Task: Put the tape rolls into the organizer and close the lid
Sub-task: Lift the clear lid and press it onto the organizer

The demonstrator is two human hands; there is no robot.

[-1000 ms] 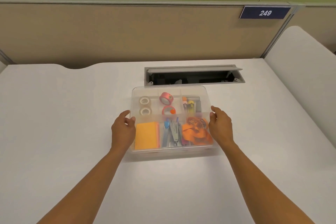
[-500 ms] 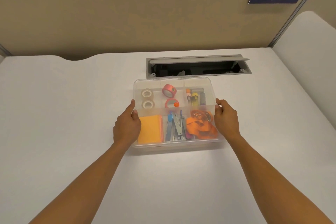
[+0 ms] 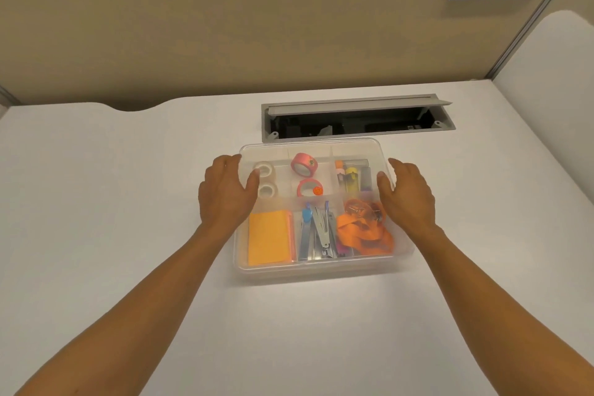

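A clear plastic organizer (image 3: pixel 321 267) sits mid-desk with its transparent lid (image 3: pixel 321 146) lying on top. Two white tape rolls (image 3: pixel 267 190) lie in its back left compartment, and two pink tape rolls (image 3: pixel 303 164) in the back middle one. My left hand (image 3: pixel 226 194) rests over the box's left edge, fingers spread, thumb on the lid. My right hand (image 3: pixel 406 194) hovers at the right edge, fingers apart, thumb touching the lid. Neither hand grips anything.
The box also holds an orange pad (image 3: pixel 268 241), a stapler (image 3: pixel 321 231), markers (image 3: pixel 350 178) and orange clips (image 3: pixel 364 231). An open grey cable tray (image 3: pixel 356 117) is set into the white desk (image 3: pixel 128 202) just behind. A beige partition (image 3: pixel 257 35) stands at the back.
Both hands have slid forward along the box's sides and loosened, the fingers spreading. The camera has dipped, so the box looks lower and nearer.
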